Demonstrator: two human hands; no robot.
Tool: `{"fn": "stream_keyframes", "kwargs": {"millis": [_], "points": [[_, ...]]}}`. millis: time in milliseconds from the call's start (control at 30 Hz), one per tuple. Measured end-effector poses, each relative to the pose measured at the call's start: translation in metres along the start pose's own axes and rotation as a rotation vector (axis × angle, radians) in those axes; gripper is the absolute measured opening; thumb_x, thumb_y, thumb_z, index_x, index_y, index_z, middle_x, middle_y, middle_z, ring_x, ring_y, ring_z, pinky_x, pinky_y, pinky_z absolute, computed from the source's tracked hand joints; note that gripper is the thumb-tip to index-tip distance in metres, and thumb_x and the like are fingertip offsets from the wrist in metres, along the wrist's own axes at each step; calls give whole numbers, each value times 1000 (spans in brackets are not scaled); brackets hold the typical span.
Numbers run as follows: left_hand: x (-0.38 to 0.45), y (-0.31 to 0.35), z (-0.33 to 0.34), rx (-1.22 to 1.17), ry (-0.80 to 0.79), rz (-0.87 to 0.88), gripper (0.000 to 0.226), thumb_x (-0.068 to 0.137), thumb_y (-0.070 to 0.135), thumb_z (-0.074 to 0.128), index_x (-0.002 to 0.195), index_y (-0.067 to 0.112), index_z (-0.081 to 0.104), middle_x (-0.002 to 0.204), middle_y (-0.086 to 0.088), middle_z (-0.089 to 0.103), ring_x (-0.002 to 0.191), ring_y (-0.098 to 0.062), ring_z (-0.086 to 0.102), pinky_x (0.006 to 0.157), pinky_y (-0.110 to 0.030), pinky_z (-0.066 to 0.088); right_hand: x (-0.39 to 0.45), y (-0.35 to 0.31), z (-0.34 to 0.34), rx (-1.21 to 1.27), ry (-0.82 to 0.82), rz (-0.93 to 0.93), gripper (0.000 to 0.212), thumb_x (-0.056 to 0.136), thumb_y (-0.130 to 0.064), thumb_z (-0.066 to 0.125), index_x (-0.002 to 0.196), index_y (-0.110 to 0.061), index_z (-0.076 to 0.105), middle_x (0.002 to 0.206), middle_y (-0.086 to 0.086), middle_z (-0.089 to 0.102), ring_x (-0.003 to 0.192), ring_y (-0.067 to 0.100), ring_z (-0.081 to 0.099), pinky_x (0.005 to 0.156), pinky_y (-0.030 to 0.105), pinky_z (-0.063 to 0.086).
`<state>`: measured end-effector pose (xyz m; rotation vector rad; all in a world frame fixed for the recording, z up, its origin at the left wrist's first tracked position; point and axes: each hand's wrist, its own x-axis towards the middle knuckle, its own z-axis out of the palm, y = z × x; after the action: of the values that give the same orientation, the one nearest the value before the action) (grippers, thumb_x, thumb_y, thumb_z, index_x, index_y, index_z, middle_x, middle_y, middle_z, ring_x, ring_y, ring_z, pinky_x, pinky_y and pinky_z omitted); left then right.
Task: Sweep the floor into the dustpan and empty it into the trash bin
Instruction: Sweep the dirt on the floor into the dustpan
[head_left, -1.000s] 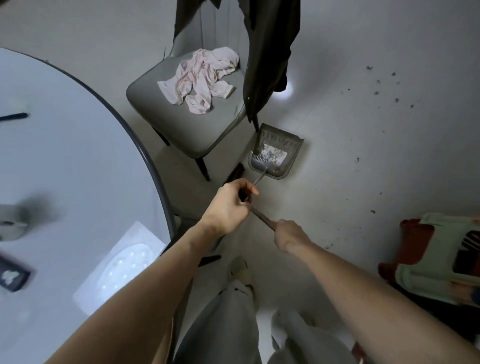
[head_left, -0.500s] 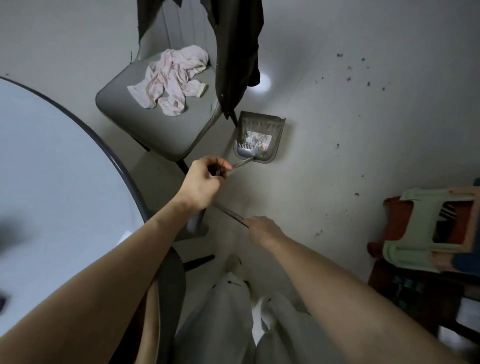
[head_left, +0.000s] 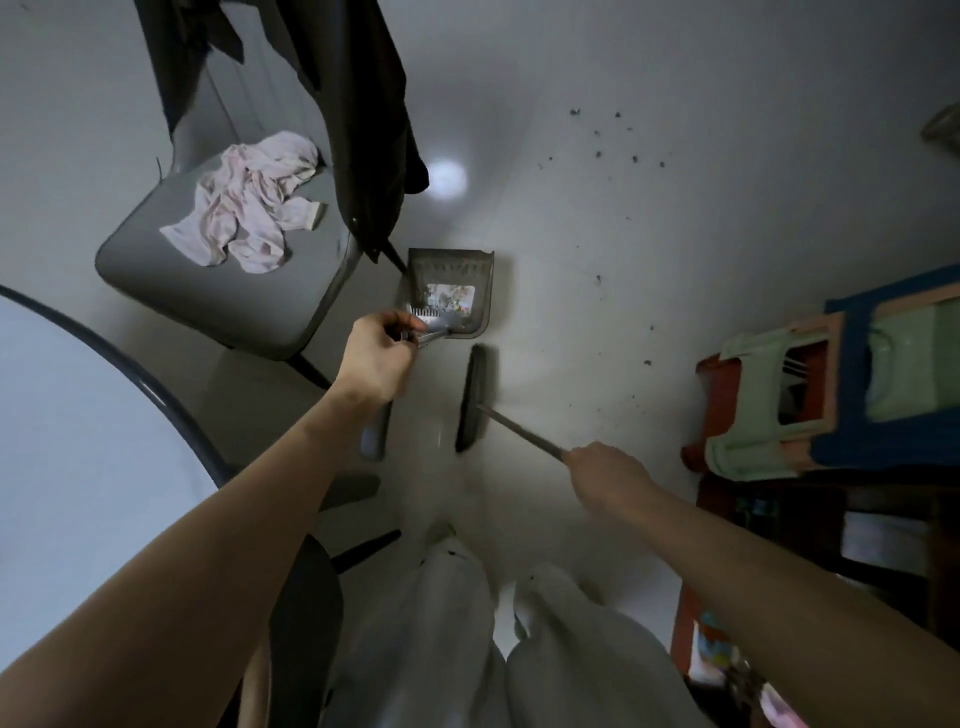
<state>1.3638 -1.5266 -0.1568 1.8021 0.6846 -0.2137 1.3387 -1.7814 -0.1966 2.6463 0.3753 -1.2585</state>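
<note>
Dustpan (head_left: 451, 291) holds some litter, but crumbs (head_left: 598, 154) remain; left hand (head_left: 375, 358) grips its handle, right hand (head_left: 605, 470) grips the broom (head_left: 471, 400).

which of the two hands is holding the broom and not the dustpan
The right hand grips the broom stick, whose dark head rests on the floor. The left hand holds the dustpan handle instead.
</note>
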Motion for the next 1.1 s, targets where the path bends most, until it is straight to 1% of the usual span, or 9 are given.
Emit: {"fn": "stream_keyframes", "kwargs": {"millis": [133, 233, 367, 600, 733, 900, 967, 1033, 1100], "points": [[4, 9, 18, 16, -20, 13, 40, 88, -11, 40, 79, 23, 58, 66, -5, 49, 36, -12, 37, 33, -15, 29, 0, 5, 3, 22, -21, -104, 35, 97, -7, 37, 129, -10, 52, 93, 6, 54, 71, 18, 46, 61, 28, 38], [3, 11, 28, 34, -41, 21, 38, 90, -10, 41, 80, 22, 57, 65, -4, 49, 28, -5, 36, 32, -16, 29, 16, -7, 15, -40, -45, -152, 34, 97, -10, 41, 128, -13, 55, 102, 8, 59, 81, 20, 53, 70, 28, 43], [2, 11, 35, 52, -66, 12, 38, 91, -10, 42, 81, 23, 57, 67, -6, 50, 37, -14, 38, 33, -18, 31, 23, 8, 31, -67, -59, -74, 30, 97, -13, 39, 120, -14, 59, 81, 1, 52, 80, 21, 55, 69, 29, 44], [-2, 18, 66, 68, -139, -14, 36, 90, -11, 39, 85, 19, 58, 71, -8, 48, 45, -17, 36, 37, -18, 30, -1, 72, 30, -19, 30, 205, 29, 99, -7, 39, 120, -10, 59, 114, 4, 64, 99, 19, 64, 71, 28, 48], [-8, 25, 90, 71, -147, 7, 29, 90, -9, 42, 85, 15, 58, 65, -5, 44, 45, -17, 33, 35, -15, 28, -27, 82, 44, 278, 27, 275, 25, 97, -6, 44, 116, -5, 59, 113, 9, 62, 100, 22, 62, 78, 30, 49], [-29, 42, 123, 104, -197, 61, 21, 89, -6, 47, 84, 11, 58, 61, -4, 43, 45, -18, 35, 32, -12, 28, -64, 93, 64, 1158, -267, 532, 16, 94, -3, 46, 81, 4, 51, 78, 19, 58, 79, 32, 67, 82, 41, 57], [-38, 47, 131, 132, -196, 72, 26, 87, -7, 44, 80, 13, 59, 60, -4, 43, 45, -18, 35, 33, -12, 28, -80, 98, 72, 1236, -269, 547, 20, 94, 0, 45, 76, 3, 51, 69, 17, 61, 66, 24, 71, 67, 33, 59], [-58, 54, 143, 151, -217, 95, 31, 84, -10, 39, 79, 12, 59, 60, -5, 43, 44, -19, 34, 33, -12, 27, -103, 102, 87, 1224, -238, 533, 15, 95, 1, 43, 83, 4, 52, 56, 11, 58, 39, 15, 56, 42, 23, 46], [-73, 58, 152, 155, -213, 107, 33, 83, -11, 36, 75, 12, 59, 62, -7, 45, 42, -21, 34, 32, -12, 26, -116, 102, 100, 1263, -220, 531, 13, 96, -1, 42, 101, 5, 52, 61, 10, 54, 43, 16, 47, 39, 23, 40]]}}
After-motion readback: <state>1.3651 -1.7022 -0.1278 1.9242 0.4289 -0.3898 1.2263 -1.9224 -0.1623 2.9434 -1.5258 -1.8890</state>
